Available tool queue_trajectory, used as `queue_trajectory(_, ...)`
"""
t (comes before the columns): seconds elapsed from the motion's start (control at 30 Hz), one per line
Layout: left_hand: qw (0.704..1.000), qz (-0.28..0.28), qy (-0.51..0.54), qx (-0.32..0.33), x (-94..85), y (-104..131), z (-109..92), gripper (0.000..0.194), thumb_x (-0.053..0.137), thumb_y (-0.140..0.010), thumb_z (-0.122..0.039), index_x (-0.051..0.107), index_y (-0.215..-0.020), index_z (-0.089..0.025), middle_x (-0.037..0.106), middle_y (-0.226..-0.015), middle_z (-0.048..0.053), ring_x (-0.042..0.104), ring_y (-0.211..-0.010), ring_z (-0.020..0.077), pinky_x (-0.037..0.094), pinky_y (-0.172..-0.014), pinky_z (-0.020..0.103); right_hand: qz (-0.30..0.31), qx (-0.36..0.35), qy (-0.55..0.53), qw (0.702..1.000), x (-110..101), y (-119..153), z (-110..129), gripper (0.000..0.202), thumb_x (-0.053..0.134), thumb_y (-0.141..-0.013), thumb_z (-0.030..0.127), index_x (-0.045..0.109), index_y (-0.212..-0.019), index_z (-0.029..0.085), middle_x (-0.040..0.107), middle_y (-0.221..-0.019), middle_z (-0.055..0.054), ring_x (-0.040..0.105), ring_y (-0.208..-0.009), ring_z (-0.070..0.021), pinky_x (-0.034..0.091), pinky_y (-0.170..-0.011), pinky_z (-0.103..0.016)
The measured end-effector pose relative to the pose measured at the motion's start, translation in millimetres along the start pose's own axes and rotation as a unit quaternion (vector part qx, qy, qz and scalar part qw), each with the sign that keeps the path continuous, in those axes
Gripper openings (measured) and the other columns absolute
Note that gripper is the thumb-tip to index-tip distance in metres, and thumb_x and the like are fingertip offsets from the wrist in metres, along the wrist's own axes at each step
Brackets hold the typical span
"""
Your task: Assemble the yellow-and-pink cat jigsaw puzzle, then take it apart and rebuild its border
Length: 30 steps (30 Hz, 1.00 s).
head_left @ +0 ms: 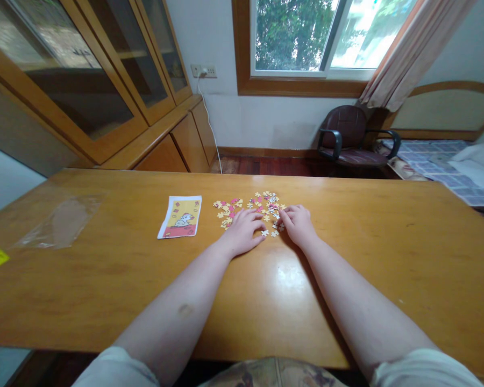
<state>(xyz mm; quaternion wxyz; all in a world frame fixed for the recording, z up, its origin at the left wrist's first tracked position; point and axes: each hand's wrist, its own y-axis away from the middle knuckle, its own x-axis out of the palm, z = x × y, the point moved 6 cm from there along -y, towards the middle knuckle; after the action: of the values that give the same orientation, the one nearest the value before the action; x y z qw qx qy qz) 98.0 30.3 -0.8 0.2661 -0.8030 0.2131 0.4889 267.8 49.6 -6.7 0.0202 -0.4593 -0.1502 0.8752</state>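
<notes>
Here, a lot of little puzzle pieces (267, 218) lie in a loose heap on the brown table (116, 277), right in front of the person. They are close in, probably so both hands can get to them without a big stretch. The left hand (246, 230) is palm down at the near side of the heap, its fingers bent and a bit apart, and it hides some pieces. I think it is like that to push them about. The right hand (297, 221) is at the other side, thumb and fingers close together by some pieces. I can't tell if it pinches one. The picture card (181, 216) lies flat to the left of the heap, likely so it is easy to see. A clear plastic bag (62, 221) lies farther left, maybe to leave room. The pieces are small and flat, with knobs and dents. Many are yellow, some are pink, and some are white. The card has those colors too, with a white animal on it.
</notes>
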Motion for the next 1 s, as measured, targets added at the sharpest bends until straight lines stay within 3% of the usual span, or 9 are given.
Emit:
queue_trajectory(0.23,0.999,-0.029,-0.004,-0.025,-3.6,-4.7,3.6,0.017,0.060,-0.085,-0.033,0.071,-0.081,-0.021,0.066,-0.112,0.005,0.050,-0.117,0.0246,0.035,-0.106,0.045,-0.005,0.003,0.007,1.000,-0.7,0.0,-0.8,0.040,0.045,-0.095,0.035,0.073,-0.070,0.023,0.070,-0.088,-0.003,0.054,-0.091,-0.0196,0.031,-0.086,-0.036)
queue_trajectory(0.5,0.982,-0.103,-0.067,-0.143,-14.8,-0.4,25.9,0.012,0.067,-0.079,-0.031,0.071,-0.086,-0.023,0.067,-0.107,0.005,0.053,-0.109,0.0258,0.038,-0.101,0.044,0.049,-0.056,-0.026,0.997,7.8,1.7,5.9,0.039,0.046,-0.094,0.038,0.073,-0.069,0.024,0.068,-0.086,-0.003,0.053,-0.088,-0.0189,0.032,-0.087,-0.037)
queue_trajectory(0.63,0.985,-0.101,-0.059,-0.128,-15.6,-0.1,20.9,0.010,0.062,-0.081,-0.028,0.070,-0.081,-0.022,0.066,-0.099,0.005,0.053,-0.103,0.0246,0.039,-0.100,0.044,0.039,-0.071,-0.001,0.997,5.8,3.1,10.2,0.020,0.066,-0.080,0.041,0.071,-0.073,0.023,0.067,-0.089,-0.004,0.052,-0.093,-0.0216,0.032,-0.089,-0.039)
queue_trajectory(0.73,0.992,-0.074,-0.040,-0.098,-11.9,-0.8,13.4,0.017,0.057,-0.085,-0.030,0.072,-0.083,-0.023,0.065,-0.097,0.006,0.052,-0.104,0.0242,0.036,-0.103,0.047,0.058,-0.099,0.001,0.993,7.6,4.7,16.0,0.017,0.077,-0.069,0.040,0.070,-0.074,0.025,0.067,-0.091,-0.003,0.051,-0.096,-0.0229,0.031,-0.092,-0.041)
queue_trajectory(0.9,0.997,-0.034,-0.027,-0.066,-4.3,-0.9,6.5,0.025,0.056,-0.085,-0.028,0.071,-0.106,-0.027,0.061,-0.119,0.007,0.043,-0.122,0.0278,0.030,-0.108,0.053,0.073,-0.105,-0.029,0.991,10.2,2.8,16.6,0.019,0.080,-0.066,0.034,0.068,-0.075,0.023,0.067,-0.086,-0.002,0.054,-0.091,-0.0205,0.034,-0.088,-0.037)
queue_trajectory(1.0,0.998,-0.036,-0.017,-0.045,-4.4,-1.6,3.6,0.027,0.054,-0.086,-0.026,0.070,-0.108,-0.026,0.061,-0.122,0.006,0.045,-0.121,0.0263,0.032,-0.107,0.050,0.076,-0.102,-0.053,0.990,11.7,1.1,16.1,0.014,0.078,-0.069,0.030,0.066,-0.070,0.022,0.066,-0.074,0.001,0.055,-0.082,-0.0175,0.035,-0.082,-0.033)
